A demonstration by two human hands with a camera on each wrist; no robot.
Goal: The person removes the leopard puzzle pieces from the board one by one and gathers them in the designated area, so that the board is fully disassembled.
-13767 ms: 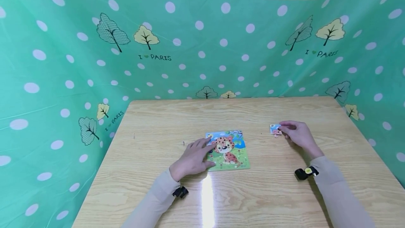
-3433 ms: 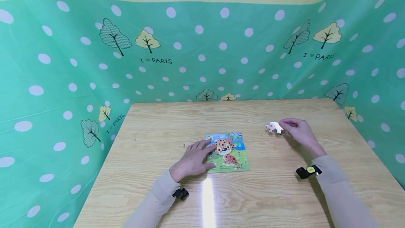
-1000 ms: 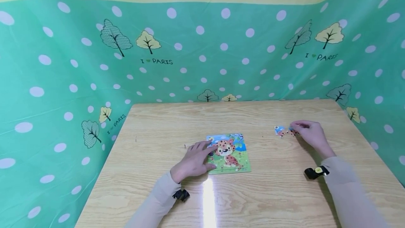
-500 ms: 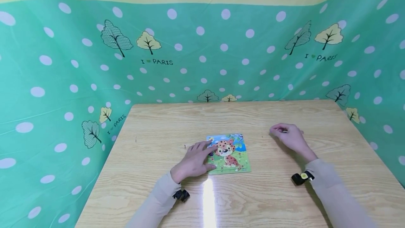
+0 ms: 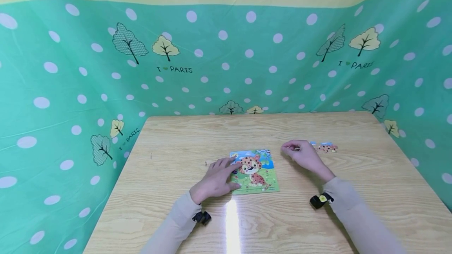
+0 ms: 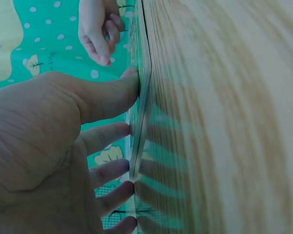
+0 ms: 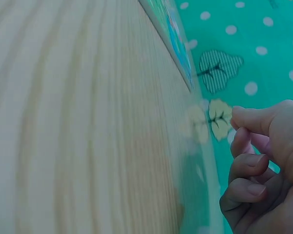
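On the far left, green polka-dot cloth point(image 5: 46, 136) hangs beside the wooden table point(image 5: 148, 191). The left sleeve point(image 5: 169, 226) comes in from the near edge and slants far and to the right, a black strap-on device point(image 5: 202, 218) at its wrist. Just beyond the cuff, the left hand point(image 5: 215, 177) lies palm down across the left side of the leopard puzzle board point(image 5: 261, 175), its fingers spread apart and nearly straight; the thumb is on the board's near left part, the index finger reaches to the leopard's face, and the hand rests there without gripping. The board lies flat around the middle of the table. To its right, apart from it and a little farther off, the right hand point(image 5: 303, 156) bends at the wrist and points left, thumb and index fingertips drawn together, the lower fingers curled in; whether a thin piece sits between those tips I cannot tell. Its forearm, in the right sleeve point(image 5: 360, 218), slants in from the near right, a second black device point(image 5: 319, 200) at the cuff. Rightmost on the table, loose spotted puzzle pieces point(image 5: 326, 147) lie just past the right hand's knuckles, partly hidden by it.
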